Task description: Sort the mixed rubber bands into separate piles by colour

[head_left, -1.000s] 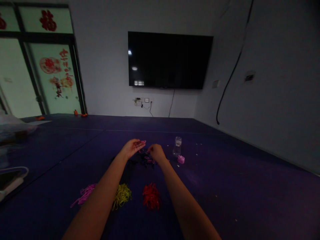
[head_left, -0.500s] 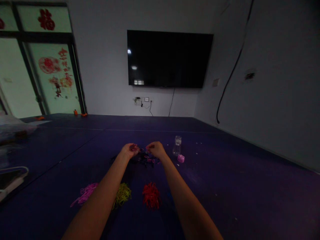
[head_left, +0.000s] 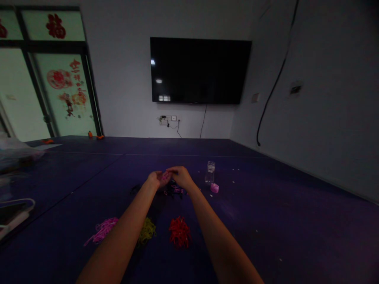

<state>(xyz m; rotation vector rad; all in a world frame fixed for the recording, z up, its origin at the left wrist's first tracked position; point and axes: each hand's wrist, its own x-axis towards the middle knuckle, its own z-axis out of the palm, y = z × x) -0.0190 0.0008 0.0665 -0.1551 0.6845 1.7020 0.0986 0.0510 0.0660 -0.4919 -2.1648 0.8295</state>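
My left hand (head_left: pixel 158 178) is cupped, palm up, with several small pink loops (head_left: pixel 165 176) in it. The fingers of my right hand (head_left: pixel 180 176) are pinched together at the edge of that palm; whatever sits between the fingertips is too small to make out. Below both hands lies a loose pile of small black and pink loops (head_left: pixel 177 190), partly hidden by them. Nearer to me are a pink heap of bands (head_left: pixel 103 229), a yellow heap (head_left: pixel 147 232) partly behind my left forearm, and a red heap (head_left: pixel 179 232).
A clear bottle (head_left: pixel 210 173) stands to the right of my hands, with a pink cap-like piece (head_left: pixel 214 187) beside it. White scraps dot the purple mat (head_left: pixel 266 205). At far left are a white-edged object (head_left: pixel 17 217) and clear plastic (head_left: pixel 14 152). A television (head_left: pixel 201 71) hangs ahead.
My right hand has moved left, from above the pile to my left palm. My left hand has shifted slightly right, and the two now meet.
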